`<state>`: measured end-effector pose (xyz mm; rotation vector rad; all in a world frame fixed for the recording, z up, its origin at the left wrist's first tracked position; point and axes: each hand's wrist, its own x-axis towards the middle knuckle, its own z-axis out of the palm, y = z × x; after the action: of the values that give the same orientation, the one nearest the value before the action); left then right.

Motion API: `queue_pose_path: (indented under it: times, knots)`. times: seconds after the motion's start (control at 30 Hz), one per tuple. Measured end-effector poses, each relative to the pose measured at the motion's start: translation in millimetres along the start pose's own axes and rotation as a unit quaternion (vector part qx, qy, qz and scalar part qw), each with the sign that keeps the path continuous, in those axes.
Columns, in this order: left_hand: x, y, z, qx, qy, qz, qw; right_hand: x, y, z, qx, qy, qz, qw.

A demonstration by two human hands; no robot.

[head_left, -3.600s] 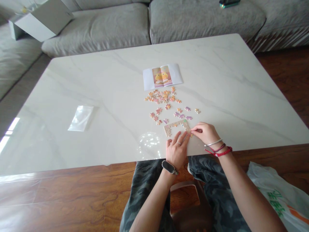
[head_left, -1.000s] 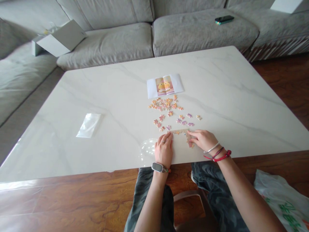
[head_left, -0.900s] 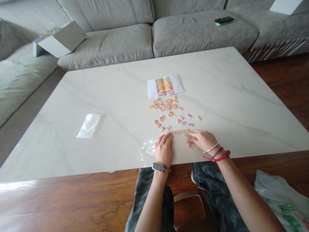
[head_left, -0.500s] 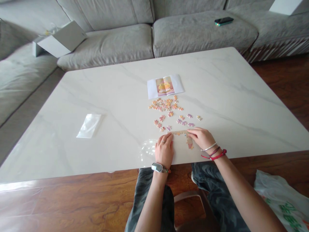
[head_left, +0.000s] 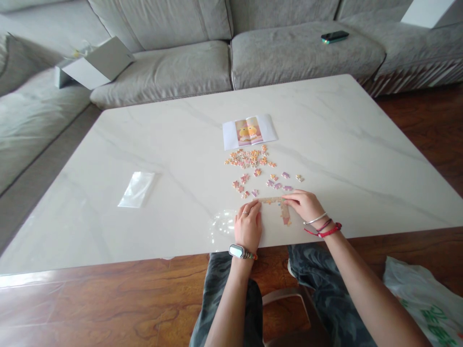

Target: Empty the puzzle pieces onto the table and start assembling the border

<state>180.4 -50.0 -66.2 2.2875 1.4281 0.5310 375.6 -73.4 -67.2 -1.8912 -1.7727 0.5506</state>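
Observation:
Small pastel jigsaw pieces lie in a loose heap (head_left: 249, 158) on the white marble table (head_left: 173, 159), below a printed picture sheet (head_left: 249, 131) showing a yellow cartoon figure. Nearer me, a joined L-shaped section of jigsaw edge (head_left: 280, 202) runs sideways, then turns toward me. My left hand (head_left: 248, 225) covers its left end, hiding that part. My right hand (head_left: 304, 205) has its fingertips on the corner. Several pink and purple pieces (head_left: 278, 183) lie just beyond the section.
A clear plastic sleeve (head_left: 137, 190) lies on the table's left side. Grey sofa cushions (head_left: 304, 55) stand beyond the table, with a phone (head_left: 334, 37) on one and an open box (head_left: 96, 62) at the left. A white printed plastic bag (head_left: 423, 308) lies on the wooden floor.
My hands have spread from the section's middle to its left end and corner. The section's near arm now shows beside my right hand. The view has tilted slightly, shifting the table lower.

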Motion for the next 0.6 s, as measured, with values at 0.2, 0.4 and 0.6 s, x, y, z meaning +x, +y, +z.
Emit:
queue_pose_path:
  times: [0.2, 0.4, 0.6]
  knots:
    - [0.6, -0.4, -1.0, -0.011, -0.006, -0.003, 1.000, -6.4, -4.0, -0.5, -0.025, -0.023, -0.008, 0.999]
    - [0.9, -0.1, -0.9, -0.009, -0.003, -0.004, 1.000, -6.0, -6.0, 3.8, -0.040, -0.019, 0.017, 0.999]
    - [0.9, -2.2, 0.8, -0.012, -0.002, 0.005, 1.000, -4.5, -2.6, 3.7, 0.003, -0.022, 0.019, 1.000]
